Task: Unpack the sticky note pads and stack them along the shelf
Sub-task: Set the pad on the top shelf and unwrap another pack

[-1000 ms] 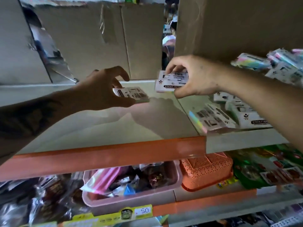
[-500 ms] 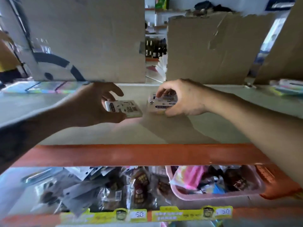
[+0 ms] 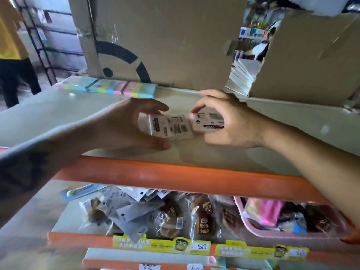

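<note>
Plastic-wrapped, likely slippery pads (image 3: 169, 125) and (image 3: 209, 122) are pinched at the edges by left hand (image 3: 124, 125) and right hand (image 3: 231, 121).

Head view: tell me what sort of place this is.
Most likely a small retail shop being restocked. Yellow price tags line the orange shelf edge, packaged snacks fill the lower shelf, and cardboard boxes stand behind both hands' sticky note packs.

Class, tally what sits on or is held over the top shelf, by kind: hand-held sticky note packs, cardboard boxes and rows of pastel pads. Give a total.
Hand-held sticky note packs: 2, left pack, right pack
Cardboard boxes: 2, printed box, plain box
Row of pastel pads: 1
Total: 5
</note>
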Available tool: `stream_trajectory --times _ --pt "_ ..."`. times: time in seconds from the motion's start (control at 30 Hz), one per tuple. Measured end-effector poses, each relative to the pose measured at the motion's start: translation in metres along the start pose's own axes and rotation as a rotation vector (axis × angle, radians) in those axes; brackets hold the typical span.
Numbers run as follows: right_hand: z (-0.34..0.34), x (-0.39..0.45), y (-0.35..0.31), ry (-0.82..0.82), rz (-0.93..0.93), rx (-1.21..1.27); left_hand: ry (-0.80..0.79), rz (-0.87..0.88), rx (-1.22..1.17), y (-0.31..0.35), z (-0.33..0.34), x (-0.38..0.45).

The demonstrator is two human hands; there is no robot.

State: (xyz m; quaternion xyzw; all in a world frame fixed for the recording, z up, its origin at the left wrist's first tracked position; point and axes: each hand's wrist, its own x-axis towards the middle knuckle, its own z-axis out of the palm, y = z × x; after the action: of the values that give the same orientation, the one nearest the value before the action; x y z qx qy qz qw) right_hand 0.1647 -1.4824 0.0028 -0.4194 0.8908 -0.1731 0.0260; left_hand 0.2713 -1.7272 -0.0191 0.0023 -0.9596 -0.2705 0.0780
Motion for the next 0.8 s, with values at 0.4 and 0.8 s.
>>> stream_trajectory --times 0.4,0.8 --pt "0.007 0.002 -0.009 0.383 -0.135 0.319 0.139 0.035 -0.423 0.039 -0.012 0.01" --pt "-0.01 -0.008 -0.003 0.511 -0.03 0.649 0.228 0.018 -0.684 0.05 -0.008 0.023"
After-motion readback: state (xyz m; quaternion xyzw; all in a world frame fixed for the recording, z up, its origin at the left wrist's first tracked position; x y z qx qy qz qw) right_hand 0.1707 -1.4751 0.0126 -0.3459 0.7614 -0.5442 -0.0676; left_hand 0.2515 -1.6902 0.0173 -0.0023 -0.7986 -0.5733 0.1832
